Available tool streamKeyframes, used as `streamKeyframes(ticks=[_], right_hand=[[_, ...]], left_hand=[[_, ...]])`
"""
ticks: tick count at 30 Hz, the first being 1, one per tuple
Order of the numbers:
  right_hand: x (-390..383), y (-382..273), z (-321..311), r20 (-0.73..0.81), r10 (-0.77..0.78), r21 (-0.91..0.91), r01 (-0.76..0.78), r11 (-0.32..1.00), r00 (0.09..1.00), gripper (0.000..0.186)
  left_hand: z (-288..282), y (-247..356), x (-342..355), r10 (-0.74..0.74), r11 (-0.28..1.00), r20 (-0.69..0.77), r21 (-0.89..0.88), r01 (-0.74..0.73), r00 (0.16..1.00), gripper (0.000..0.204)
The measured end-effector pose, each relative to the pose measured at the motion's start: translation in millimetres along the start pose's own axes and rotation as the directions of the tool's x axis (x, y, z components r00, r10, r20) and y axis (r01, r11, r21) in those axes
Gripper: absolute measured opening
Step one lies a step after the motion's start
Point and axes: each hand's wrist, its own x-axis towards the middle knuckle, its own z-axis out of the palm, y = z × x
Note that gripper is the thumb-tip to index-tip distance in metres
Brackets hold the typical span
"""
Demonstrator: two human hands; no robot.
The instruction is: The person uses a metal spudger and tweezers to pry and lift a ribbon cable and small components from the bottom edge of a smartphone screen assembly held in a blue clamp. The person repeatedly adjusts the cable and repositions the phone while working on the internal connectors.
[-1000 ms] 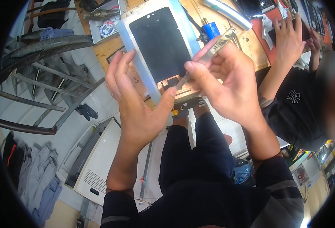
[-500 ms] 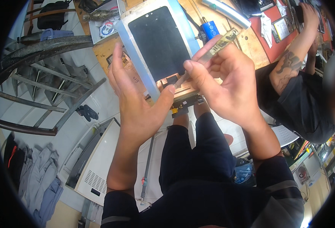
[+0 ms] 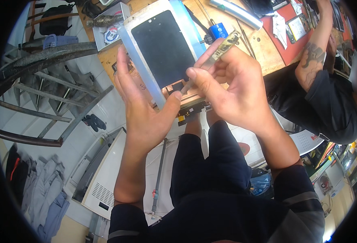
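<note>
while the right hand [image 3: 236, 89] pinches a flat tool [image 3: 223, 47], the left hand [image 3: 144, 111], spread wide, flanks a screen [image 3: 162, 48].

Screen [image 3: 164, 48] black; fixture sides [image 3: 140, 67] pale blue; tool handle [image 3: 225, 45] yellowish, blotched black; device [image 3: 217, 30] bright blue; mat [image 3: 289, 52] red

The wooden counter [image 3: 265, 52] carries a white box [image 3: 125, 11] at its left edge, a pale blue stand [image 3: 136, 58] at its near edge, a silver roll [image 3: 236, 13] and a red mat [image 3: 285, 54].
</note>
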Motion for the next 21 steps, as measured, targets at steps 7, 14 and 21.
streamKeyframes(ticks=[7, 14, 21], right_hand=[[-1.1, 0.7, -1.1, -0.004, 0.074, 0.088, -0.073, 0.993, 0.997, 0.016], [0.9, 0.1, -1.8, 0.019, -0.054, -0.004, 0.054, 0.999, 0.998, 0.014], [2.1, 1.9, -4.7, 0.054, -0.045, -0.019, 0.047, 0.999, 0.997, 0.014]], left_hand=[[-3.3, 0.4, 0.0, 0.02, 0.999, 0.009, 0.044, -0.02, 1.0, 0.118], [-5.7, -4.5, -0.1, 0.035, 0.997, 0.036, 0.07, -0.037, 0.999, 0.121], [-3.1, -4.6, 1.0, 0.011, 0.998, 0.035, 0.063, -0.013, 0.999, 0.12]])
